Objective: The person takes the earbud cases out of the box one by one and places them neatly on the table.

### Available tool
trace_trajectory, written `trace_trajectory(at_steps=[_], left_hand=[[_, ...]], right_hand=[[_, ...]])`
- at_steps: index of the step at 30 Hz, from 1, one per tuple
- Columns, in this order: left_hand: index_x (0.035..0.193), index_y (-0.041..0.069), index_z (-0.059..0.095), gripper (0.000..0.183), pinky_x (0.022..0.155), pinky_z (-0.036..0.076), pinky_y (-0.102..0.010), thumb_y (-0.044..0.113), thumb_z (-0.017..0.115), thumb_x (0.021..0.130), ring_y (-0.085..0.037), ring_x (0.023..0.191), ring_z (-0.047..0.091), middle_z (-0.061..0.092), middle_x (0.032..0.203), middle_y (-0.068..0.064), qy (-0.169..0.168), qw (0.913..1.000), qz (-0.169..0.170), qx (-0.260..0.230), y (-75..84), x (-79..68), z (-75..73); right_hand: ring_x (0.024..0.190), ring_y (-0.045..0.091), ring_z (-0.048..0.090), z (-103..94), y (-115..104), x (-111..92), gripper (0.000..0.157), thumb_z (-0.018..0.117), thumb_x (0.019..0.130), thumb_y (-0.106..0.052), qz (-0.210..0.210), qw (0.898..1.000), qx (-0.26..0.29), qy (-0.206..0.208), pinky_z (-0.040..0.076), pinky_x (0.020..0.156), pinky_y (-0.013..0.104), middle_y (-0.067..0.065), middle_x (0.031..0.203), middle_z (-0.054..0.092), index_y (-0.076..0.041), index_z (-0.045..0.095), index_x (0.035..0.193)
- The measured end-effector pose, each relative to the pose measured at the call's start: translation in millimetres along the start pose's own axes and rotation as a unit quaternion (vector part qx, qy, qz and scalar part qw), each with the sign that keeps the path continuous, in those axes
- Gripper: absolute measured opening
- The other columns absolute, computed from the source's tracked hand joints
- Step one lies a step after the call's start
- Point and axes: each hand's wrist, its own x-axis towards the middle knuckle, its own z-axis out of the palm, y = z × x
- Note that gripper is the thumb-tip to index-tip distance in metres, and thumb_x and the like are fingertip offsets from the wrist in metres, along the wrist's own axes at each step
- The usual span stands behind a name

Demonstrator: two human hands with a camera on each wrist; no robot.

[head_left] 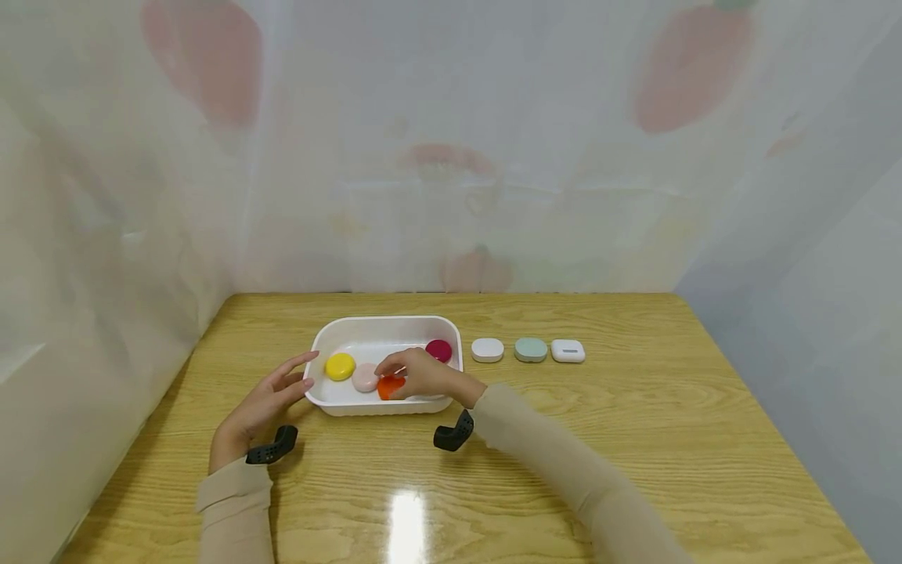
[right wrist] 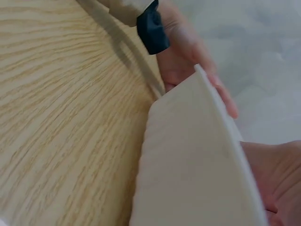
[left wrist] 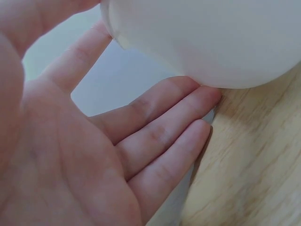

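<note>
A white plastic basket (head_left: 384, 408) stands on the table. Inside it lie a glossy yellow disc (head_left: 340, 366), a pale pink disc (head_left: 365, 377), an orange disc (head_left: 390, 385) and a crimson disc (head_left: 439, 349). My right hand (head_left: 421, 371) reaches over the near side, its curled fingers and thumb around the orange disc, partly covering it. At the basket's left end, my left hand (head_left: 264, 403) touches the rim with fingertips. Its fingers (left wrist: 162, 132) are fairly straight against the white wall in the left wrist view. The right wrist view shows mostly the basket's outer side (right wrist: 188, 160).
Right of the basket stand a white oval case (head_left: 487, 350), a pale green oval case (head_left: 531, 350) and a white earbud case (head_left: 568, 351) in a row. They rest on a wooden table (head_left: 634, 439). A pale curtain (head_left: 451, 211) with fruit prints hangs behind.
</note>
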Motion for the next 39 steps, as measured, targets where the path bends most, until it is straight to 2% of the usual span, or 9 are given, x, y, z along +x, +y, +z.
trace_trajectory(at_steps=[4,8,12,21,28,35,39], left_hand=[[0.153,0.025,0.024,0.059,0.11,0.021,-0.072,0.034,0.048,0.101,-0.046,0.14,0.03,0.027,0.155,-0.027,-0.004,1.0,0.002,-0.004,0.1,1.0,-0.6],[0.154,0.024,0.023,0.059,0.11,0.022,-0.072,0.034,0.047,0.101,-0.047,0.14,0.03,0.026,0.155,-0.028,-0.008,1.0,0.004,0.003,2.2,0.3,-1.5],[0.154,0.024,0.023,0.059,0.111,0.023,-0.071,0.035,0.048,0.101,-0.046,0.14,0.03,0.026,0.156,-0.028,-0.011,0.9999,0.004,0.008,3.7,-0.5,-1.0],[0.153,0.026,0.023,0.06,0.111,0.022,-0.071,0.036,0.049,0.1,-0.046,0.141,0.029,0.024,0.157,-0.027,-0.008,1.0,0.001,0.001,1.3,0.8,0.7],[0.154,0.025,0.023,0.06,0.111,0.023,-0.07,0.035,0.048,0.101,-0.047,0.141,0.03,0.025,0.156,-0.028,-0.003,1.0,-0.002,0.005,0.8,-1.3,0.4],[0.153,0.026,0.024,0.059,0.11,0.024,-0.071,0.036,0.049,0.1,-0.046,0.142,0.028,0.026,0.156,-0.026,0.003,0.9999,-0.007,0.009,0.2,-2.3,0.9],[0.153,0.026,0.024,0.059,0.111,0.022,-0.072,0.035,0.049,0.1,-0.047,0.142,0.028,0.025,0.157,-0.027,0.003,1.0,-0.007,0.003,0.0,-1.5,0.0]], right_hand=[[0.116,0.03,0.061,2.8,1.1,3.2,0.039,0.073,0.08,0.0,0.008,1.0,-0.012,0.009,0.049,0.104,0.038,0.017,0.121,0.068,0.002,0.064,0.118],[0.117,0.029,0.061,3.7,4.4,4.9,0.042,0.076,0.079,-0.003,0.024,0.999,-0.023,0.016,0.048,0.106,0.038,0.014,0.121,0.068,0.0,0.064,0.119],[0.116,0.026,0.062,4.2,7.7,5.2,0.042,0.077,0.078,-0.003,0.039,0.998,-0.04,0.014,0.049,0.105,0.035,0.013,0.121,0.068,-0.002,0.065,0.118],[0.108,0.019,0.06,7.6,13.8,8.1,0.038,0.076,0.08,-0.007,0.053,0.992,-0.115,0.006,0.048,0.1,0.026,0.007,0.119,0.069,-0.007,0.067,0.118],[0.107,0.014,0.058,11.9,15.6,8.9,0.037,0.075,0.083,-0.009,0.066,0.99,-0.128,-0.001,0.047,0.1,0.022,0.004,0.12,0.068,-0.011,0.068,0.119],[0.106,0.016,0.06,11.0,15.7,8.6,0.037,0.077,0.081,-0.012,0.049,0.989,-0.142,0.01,0.047,0.098,0.023,0.005,0.117,0.07,-0.009,0.069,0.117],[0.105,0.018,0.06,8.4,14.4,8.3,0.04,0.079,0.078,-0.012,0.03,0.991,-0.125,0.027,0.047,0.095,0.022,0.008,0.116,0.07,-0.007,0.069,0.117]])
